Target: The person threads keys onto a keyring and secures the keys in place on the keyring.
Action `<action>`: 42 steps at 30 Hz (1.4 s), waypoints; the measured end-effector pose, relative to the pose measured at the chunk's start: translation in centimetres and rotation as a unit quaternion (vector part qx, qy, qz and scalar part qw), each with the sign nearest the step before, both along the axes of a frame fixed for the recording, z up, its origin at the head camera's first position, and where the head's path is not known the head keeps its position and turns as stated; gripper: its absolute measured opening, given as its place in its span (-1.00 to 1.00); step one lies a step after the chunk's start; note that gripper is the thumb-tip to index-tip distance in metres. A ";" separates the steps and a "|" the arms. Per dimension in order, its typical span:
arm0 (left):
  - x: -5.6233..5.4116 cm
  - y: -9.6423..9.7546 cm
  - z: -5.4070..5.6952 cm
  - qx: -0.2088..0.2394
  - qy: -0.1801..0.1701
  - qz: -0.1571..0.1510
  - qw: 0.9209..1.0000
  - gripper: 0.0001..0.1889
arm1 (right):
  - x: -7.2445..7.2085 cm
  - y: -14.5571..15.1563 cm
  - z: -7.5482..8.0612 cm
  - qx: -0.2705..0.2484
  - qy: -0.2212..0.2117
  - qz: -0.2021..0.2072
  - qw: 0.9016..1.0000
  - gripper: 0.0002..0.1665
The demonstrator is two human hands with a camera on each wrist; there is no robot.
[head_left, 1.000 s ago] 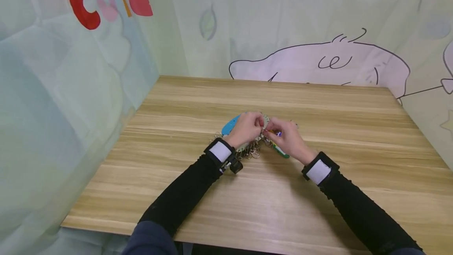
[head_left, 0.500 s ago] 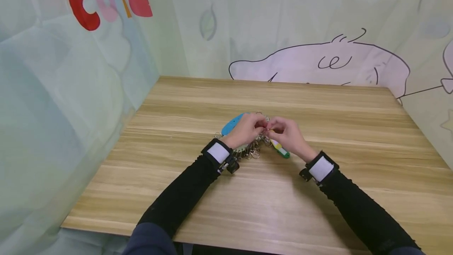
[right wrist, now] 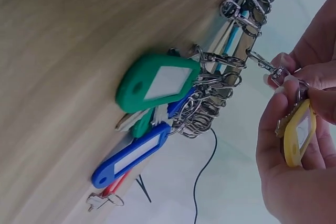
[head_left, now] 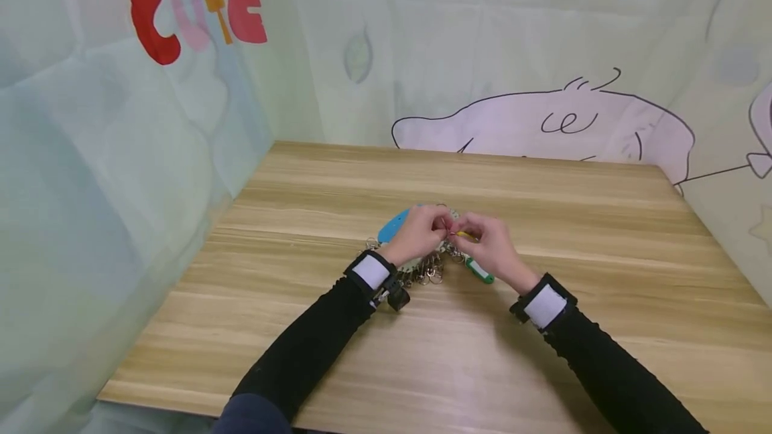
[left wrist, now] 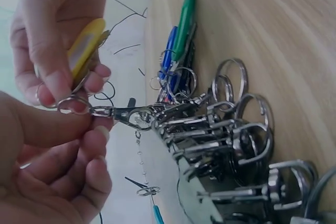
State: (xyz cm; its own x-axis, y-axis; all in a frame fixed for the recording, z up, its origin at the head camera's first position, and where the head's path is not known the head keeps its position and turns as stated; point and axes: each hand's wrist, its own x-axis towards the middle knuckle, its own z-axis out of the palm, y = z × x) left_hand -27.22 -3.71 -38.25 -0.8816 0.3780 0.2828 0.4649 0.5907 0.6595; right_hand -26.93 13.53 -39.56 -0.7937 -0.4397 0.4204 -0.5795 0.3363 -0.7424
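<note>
My left hand (head_left: 419, 230) pinches the ring end of a metal snap hook (left wrist: 126, 115), which hangs off a pale green disc (head_left: 412, 265) edged with several such hooks. Close beside it, my right hand (head_left: 491, 243) holds a yellow key tag (right wrist: 300, 134) with a key (right wrist: 283, 126) behind it. The tag's split ring (left wrist: 46, 97) lies at the hook's ring, between both hands' fingertips; whether the two are linked I cannot tell. Fingers hide much of the tag in the head view.
A green key tag (right wrist: 157, 82) and a blue key tag (right wrist: 131, 157) hang from other hooks, with more keys around them. A light blue oval piece (head_left: 393, 225) lies under my left hand. The wooden table (head_left: 362, 367) carries everything, with printed cloth behind.
The head view has tipped up, so everything sits lower. Both hands stay together at the hook with small finger movements. The yellow tag now shows at the right fingers.
</note>
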 end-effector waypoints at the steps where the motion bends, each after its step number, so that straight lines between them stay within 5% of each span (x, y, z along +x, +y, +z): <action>1: 0.0 0.0 0.0 0.000 -0.008 0.001 1.000 -0.81 | 0.0 0.0 -0.1 -0.002 0.000 0.001 1.000 -0.87; 5: 0.1 -0.1 0.0 -0.011 -0.021 -0.006 1.000 -0.83 | -0.2 0.2 -0.4 -0.014 -0.019 0.006 1.000 -0.88; 11: 0.0 -0.2 -0.2 -0.002 0.014 -0.016 1.000 -0.88 | -0.5 0.4 -0.4 -0.040 -0.074 0.006 0.996 -0.87; 29: -0.3 -0.2 0.1 0.001 -0.005 -0.012 1.000 -0.84 | -0.9 0.2 0.0 -0.057 -0.107 0.011 0.993 -0.85; 42: -0.5 0.0 0.1 0.030 -0.038 -0.001 0.999 -0.84 | -0.9 0.4 -0.4 -0.061 -0.064 0.031 0.996 -0.88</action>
State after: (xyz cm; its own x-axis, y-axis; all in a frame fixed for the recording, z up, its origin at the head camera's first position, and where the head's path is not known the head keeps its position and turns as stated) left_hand -27.76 -3.66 -38.19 -0.9003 0.3650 0.2371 0.4137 0.5485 0.7266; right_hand -27.81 13.96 -39.97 -0.8169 -0.4411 0.3716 -0.4948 0.2049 -0.8445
